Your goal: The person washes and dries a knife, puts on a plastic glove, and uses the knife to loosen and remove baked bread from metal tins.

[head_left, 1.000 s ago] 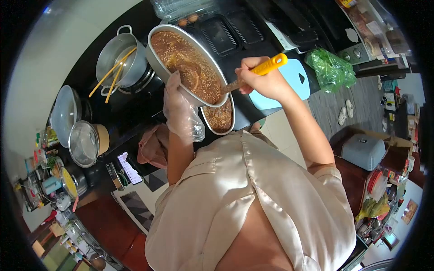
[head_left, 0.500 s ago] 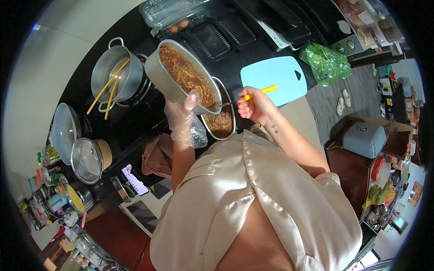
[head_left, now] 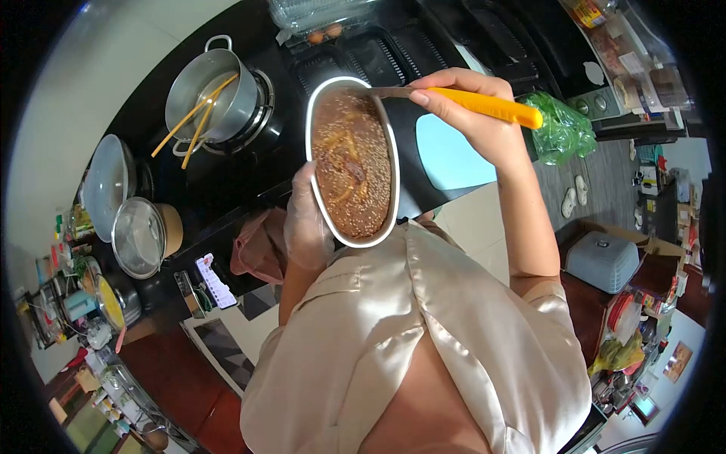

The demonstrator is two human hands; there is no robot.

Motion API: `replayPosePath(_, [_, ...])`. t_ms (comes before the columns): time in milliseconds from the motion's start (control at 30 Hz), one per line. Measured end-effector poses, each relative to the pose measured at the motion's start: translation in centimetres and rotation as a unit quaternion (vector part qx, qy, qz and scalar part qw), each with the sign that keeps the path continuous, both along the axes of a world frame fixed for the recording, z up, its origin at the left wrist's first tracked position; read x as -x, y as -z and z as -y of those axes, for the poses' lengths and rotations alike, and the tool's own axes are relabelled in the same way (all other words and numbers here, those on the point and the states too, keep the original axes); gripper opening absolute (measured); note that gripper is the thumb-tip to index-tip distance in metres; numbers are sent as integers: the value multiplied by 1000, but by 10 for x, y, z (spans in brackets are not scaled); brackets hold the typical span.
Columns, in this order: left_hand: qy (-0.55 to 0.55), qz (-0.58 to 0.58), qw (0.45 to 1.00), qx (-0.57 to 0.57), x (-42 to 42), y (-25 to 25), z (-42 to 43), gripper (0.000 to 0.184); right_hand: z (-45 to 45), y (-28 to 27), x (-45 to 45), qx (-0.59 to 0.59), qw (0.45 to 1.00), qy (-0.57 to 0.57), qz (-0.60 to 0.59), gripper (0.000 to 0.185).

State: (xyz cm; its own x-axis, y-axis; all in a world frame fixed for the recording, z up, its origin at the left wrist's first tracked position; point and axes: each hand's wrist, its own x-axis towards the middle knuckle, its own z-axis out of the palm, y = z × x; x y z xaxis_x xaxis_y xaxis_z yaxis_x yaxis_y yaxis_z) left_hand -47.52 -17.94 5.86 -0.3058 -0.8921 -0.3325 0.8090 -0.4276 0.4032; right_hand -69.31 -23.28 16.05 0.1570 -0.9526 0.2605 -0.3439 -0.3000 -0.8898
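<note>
An oval metal tin (head_left: 395, 163) holds a brown, sesame-topped food (head_left: 352, 170) and is raised in front of my body. My left hand (head_left: 304, 219), in a clear plastic glove, grips the tin by its left side. My bare right hand (head_left: 480, 113) is closed around the yellow handle of a knife (head_left: 491, 106). The knife's thin blade reaches left to the tin's far rim; whether its tip is inside the tin is hard to see. A light blue cutting board (head_left: 452, 155) lies beyond, partly behind my right hand.
A pot (head_left: 212, 102) with chopsticks stands on the stove at the left, near a bowl (head_left: 110, 185) and a strainer (head_left: 138, 238). Black trays (head_left: 374, 60) and eggs (head_left: 325, 32) are at the back. A green plastic bag (head_left: 560, 129) lies right, a phone (head_left: 215, 281) lower left.
The tin has turned more upright in view and moved nearer my body, now covering the second tin. My right hand with the knife has risen from the tin's near end to its far end.
</note>
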Motion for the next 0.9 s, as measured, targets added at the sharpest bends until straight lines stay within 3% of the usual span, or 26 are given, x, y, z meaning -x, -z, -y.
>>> replayPosePath(67, [62,-34,997,7,-3,13,-2,53,2,1,2,48,999,-7,-8,15])
replayPosePath(133, [99,-54,994,-3,-3,10,-6,52,2,-4,7,148,975,-42,-161,18])
replayPosePath(167, [103,-56,993,-20,-3,7,-9,51,3,-3,5,204,964,-49,-163,18])
replayPosePath(267, [114,-58,990,-54,-2,3,-18,51,-2,1,3,212,955,-71,-195,17])
replayPosePath(367, [76,-34,996,-21,0,3,-19,58,-11,1,6,167,970,-96,-150,15])
replayPosePath(433, [180,-115,976,29,-1,5,-15,69,-15,3,10,116,979,-130,-109,14])
replayPosePath(600, [172,-120,978,24,6,22,-22,76,-23,5,13,49,975,-192,-104,13])
replayPosePath(800, [154,-110,982,23,10,3,-26,77,-22,-7,12,239,953,-88,-164,13])
replayPosePath(900, [144,-100,984,27,10,-4,-31,78,-24,-4,5,239,951,-110,-163,14])
